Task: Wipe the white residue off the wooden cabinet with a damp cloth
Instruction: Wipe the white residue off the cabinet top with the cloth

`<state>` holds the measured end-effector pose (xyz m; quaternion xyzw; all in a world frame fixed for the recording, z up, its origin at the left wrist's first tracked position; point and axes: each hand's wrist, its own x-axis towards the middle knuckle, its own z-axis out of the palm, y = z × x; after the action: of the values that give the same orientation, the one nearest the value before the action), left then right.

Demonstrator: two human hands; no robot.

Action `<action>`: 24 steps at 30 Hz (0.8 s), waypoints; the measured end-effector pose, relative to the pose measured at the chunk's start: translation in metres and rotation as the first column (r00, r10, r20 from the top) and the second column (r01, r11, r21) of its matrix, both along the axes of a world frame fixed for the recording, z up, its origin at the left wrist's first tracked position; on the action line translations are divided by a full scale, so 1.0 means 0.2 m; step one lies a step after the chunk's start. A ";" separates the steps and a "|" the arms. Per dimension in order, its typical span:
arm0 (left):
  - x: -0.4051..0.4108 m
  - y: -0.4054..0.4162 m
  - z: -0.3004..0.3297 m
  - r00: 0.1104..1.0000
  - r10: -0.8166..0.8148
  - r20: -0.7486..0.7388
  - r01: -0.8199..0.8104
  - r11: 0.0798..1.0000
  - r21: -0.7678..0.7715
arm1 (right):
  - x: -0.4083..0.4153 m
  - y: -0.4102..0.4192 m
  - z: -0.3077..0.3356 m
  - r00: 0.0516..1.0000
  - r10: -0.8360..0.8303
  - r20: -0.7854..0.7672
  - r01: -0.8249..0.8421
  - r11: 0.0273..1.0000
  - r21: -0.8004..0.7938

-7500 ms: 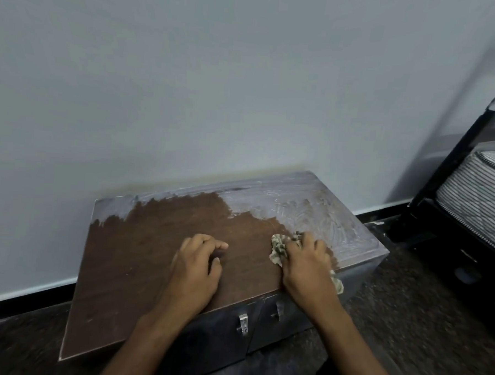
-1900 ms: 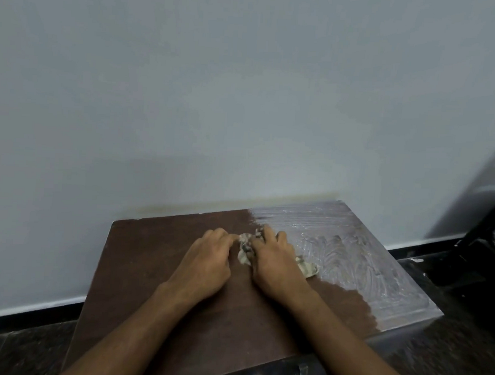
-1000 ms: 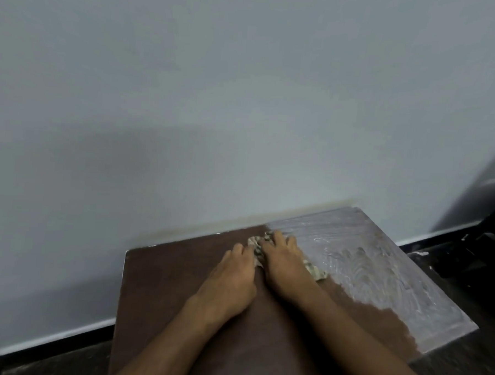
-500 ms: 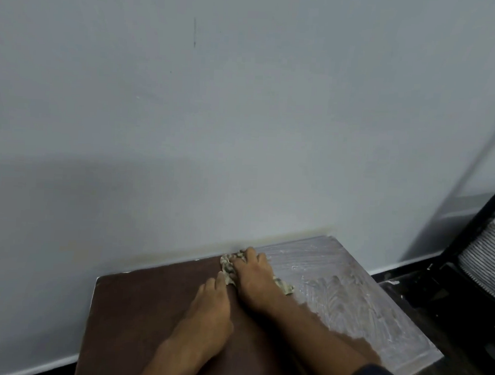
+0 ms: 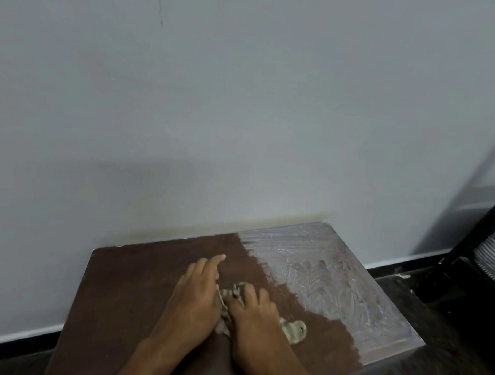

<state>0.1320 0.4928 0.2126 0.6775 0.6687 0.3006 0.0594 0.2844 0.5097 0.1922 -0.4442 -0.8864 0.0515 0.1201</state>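
Both hands are working the damp cloth [image 5: 292, 328] on the wooden cabinet [image 5: 126, 290], near its middle.

The right hand [image 5: 255, 314] is pressing flat on the bunched cloth, likely for scrubbing force; the left hand [image 5: 193, 296] is lying spread beside it, touching its edge; white residue [image 5: 327, 280] is covering the right portion.

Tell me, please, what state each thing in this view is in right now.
wooden cabinet: top bare brown on the left and middle, right part coated.
white residue: streaky film over the right part, up to the back edge.
cloth: crumpled, pressed flat under the right hand.
right hand: palm down on the cloth.
left hand: flat on the cleaned wood, touching the cloth.
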 end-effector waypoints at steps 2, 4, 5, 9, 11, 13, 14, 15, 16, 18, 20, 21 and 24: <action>0.04 -0.03 0.00 1.000 0.022 0.006 -0.022 1.000 -0.001 | 0.11 -0.05 0.00 0.999 -0.025 0.029 0.026 0.999 -0.036; 0.09 -0.06 -0.01 1.000 0.021 0.012 -0.021 1.000 -0.007 | 0.18 -0.06 0.00 1.000 -0.027 0.015 0.028 0.996 -0.082; 0.11 -0.07 -0.01 1.000 0.021 0.006 -0.021 1.000 -0.012 | 0.18 -0.05 0.01 0.999 -0.054 -0.005 0.054 0.996 -0.065; 0.17 -0.09 -0.01 0.996 0.093 0.008 -0.093 0.995 -0.021 | 0.10 -0.04 0.05 0.989 -0.111 -0.098 0.112 0.994 0.002; 0.19 -0.10 -0.01 0.993 0.106 0.052 -0.105 0.994 -0.018 | 0.12 -0.10 0.01 0.995 -0.018 -0.100 0.020 1.000 0.016; 0.20 -0.12 -0.03 0.993 0.085 0.078 -0.084 0.996 -0.019 | 0.23 -0.15 -0.03 0.993 0.053 -0.103 -0.049 0.998 0.044; 0.19 -0.13 -0.03 0.993 0.082 0.081 -0.081 0.996 -0.024 | 0.28 -0.14 -0.03 0.993 0.067 -0.101 -0.061 0.996 0.058; 0.20 -0.13 -0.04 0.995 0.076 0.064 -0.074 0.997 -0.034 | 0.33 -0.11 -0.03 0.994 0.040 -0.099 -0.034 0.998 0.060; 0.21 -0.13 -0.04 0.997 0.072 0.040 -0.070 0.996 -0.049 | 0.38 -0.06 -0.02 0.995 -0.007 -0.097 0.012 0.999 0.047; 0.24 -0.13 -0.06 0.997 0.074 0.013 -0.072 0.995 -0.075 | 0.41 0.02 0.00 0.990 -0.103 -0.095 0.105 0.994 0.016; 0.27 -0.12 -0.07 0.998 0.059 0.002 -0.059 0.995 -0.075 | 0.37 0.02 0.03 0.986 -0.128 -0.109 0.131 0.991 0.021; 0.29 -0.12 -0.07 0.999 0.048 0.004 -0.048 0.997 -0.067 | 0.35 -0.02 0.02 0.988 -0.103 -0.118 0.106 0.994 0.013; 0.33 -0.09 -0.08 1.000 0.020 0.019 -0.019 0.999 -0.043 | 0.38 -0.15 -0.02 0.994 0.028 -0.102 -0.026 0.999 0.028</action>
<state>0.1989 0.4743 0.1972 0.6666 0.6808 0.2934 0.0774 0.3602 0.4805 0.1888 -0.4273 -0.8856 0.0638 0.1705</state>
